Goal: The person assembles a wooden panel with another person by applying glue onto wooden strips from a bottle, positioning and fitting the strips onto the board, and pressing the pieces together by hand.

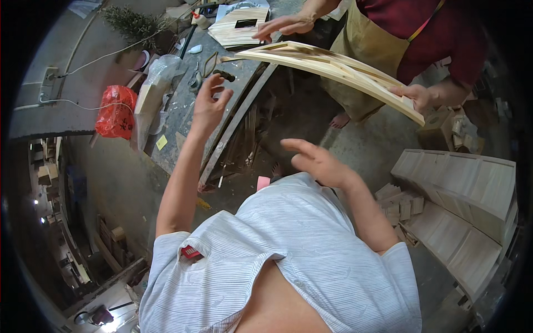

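My left hand [211, 105] is raised over the near edge of the grey workbench [176, 125], its thumb and fingers apart and nothing visible in it. A small dark object [224, 75] shows just beyond its fingertips; whether they touch is unclear. In front of my body, my right hand [319, 162] hovers with its index finger stretched out and the others loosely bent, also holding nothing. Across from me, a co-worker in an apron steadies a long curved frame of pale wood [333, 72]. The co-worker's one hand [416, 97] grips its right end; the other hand [286, 25] is above its left end.
On the bench lie a slatted wooden panel with a square hole [239, 32], a glue bottle [200, 20], a red plastic bag [116, 111] and a yellow note [161, 142]. Large pale wooden cabinets [455, 177] and a cardboard box [437, 129] stand on the right.
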Tool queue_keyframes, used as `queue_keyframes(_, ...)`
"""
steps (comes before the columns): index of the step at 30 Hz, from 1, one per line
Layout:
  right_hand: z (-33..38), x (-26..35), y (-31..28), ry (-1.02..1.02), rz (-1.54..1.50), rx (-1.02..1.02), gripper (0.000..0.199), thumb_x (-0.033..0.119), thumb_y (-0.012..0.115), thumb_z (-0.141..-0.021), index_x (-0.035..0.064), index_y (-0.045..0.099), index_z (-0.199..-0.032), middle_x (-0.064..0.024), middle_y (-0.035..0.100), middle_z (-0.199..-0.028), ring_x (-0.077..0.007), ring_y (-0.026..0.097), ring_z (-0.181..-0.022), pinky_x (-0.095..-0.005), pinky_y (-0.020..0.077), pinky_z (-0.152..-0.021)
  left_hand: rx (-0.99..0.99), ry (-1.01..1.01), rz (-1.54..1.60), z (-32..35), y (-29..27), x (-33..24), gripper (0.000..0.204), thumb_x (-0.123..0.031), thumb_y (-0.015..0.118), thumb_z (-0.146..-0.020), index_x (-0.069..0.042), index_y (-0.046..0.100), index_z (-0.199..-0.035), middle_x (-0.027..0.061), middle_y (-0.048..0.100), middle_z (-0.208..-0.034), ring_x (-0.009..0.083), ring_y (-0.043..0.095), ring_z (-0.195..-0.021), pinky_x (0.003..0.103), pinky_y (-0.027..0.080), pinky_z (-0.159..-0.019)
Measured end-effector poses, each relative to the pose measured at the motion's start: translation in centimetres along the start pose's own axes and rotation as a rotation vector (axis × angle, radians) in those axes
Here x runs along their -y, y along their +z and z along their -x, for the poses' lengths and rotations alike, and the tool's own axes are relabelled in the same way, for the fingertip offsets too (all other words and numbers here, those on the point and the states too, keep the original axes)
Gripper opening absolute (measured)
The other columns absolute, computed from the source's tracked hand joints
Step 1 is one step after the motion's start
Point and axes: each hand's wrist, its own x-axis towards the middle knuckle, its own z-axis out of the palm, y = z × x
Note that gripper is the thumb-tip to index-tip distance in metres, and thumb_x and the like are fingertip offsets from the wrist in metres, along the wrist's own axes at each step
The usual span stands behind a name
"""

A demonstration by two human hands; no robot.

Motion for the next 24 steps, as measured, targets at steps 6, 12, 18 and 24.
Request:
queue_keyframes(6,3.3,-5.6,-2.0,-0.353,-2.116,0.358,0.044,0.032,0.046,-0.112,0.0017,0.058,-0.141,-0.0085,0.072,-0.095,-0.0224,0.068,-0.083,-0.041,0.0527,-0.082,-0.017,-0.024,0.033,0.4,-1.3,0.6,0.07,-0.016,0.081,-0.093,-0.006,0.045,-0.153,0.0111,0.059,-0.145,0.0225,0.06,-0.128,0.036,0.052,-0.1)
queue_keyframes(12,5.5,-6.2,-1.0,0.413,-1.612,-0.338,0.035,0.026,0.049,-0.11,0.0005,0.058,-0.133,-0.0019,0.058,-0.077,-0.0158,0.054,-0.067,-0.0347,0.0464,-0.07,-0.027,-0.042,0.053,1.3,-0.4,0.8,0.076,-0.019,0.08,-0.094,-0.007,0.04,-0.157,0.0102,0.055,-0.151,0.0239,0.057,-0.133,0.037,0.051,-0.103)
queue_keyframes(18,2.0,-2.0,0.6,0.427,-1.365,-0.211,0.033,0.024,0.049,-0.111,0.0013,0.061,-0.132,-0.0048,0.066,-0.089,-0.0175,0.063,-0.076,-0.0342,0.0518,-0.075,0.023,-0.039,0.0,0.9,0.6,1.7,0.067,-0.018,0.078,-0.094,-0.005,0.045,-0.152,0.0128,0.059,-0.145,0.0252,0.062,-0.128,0.039,0.053,-0.101)
queue_keyframes(24,3.0,-3.7,3.0,0.522,-1.369,-0.169,0.033,0.021,0.049,-0.11,0.0002,0.061,-0.133,-0.0083,0.071,-0.096,-0.0185,0.068,-0.08,-0.035,0.056,-0.077,0.1,-0.296,-0.35,8.3,-0.4,16.6,0.072,-0.028,0.082,-0.088,-0.001,0.049,-0.147,0.0243,0.063,-0.137,0.0352,0.066,-0.121,0.043,0.054,-0.101)
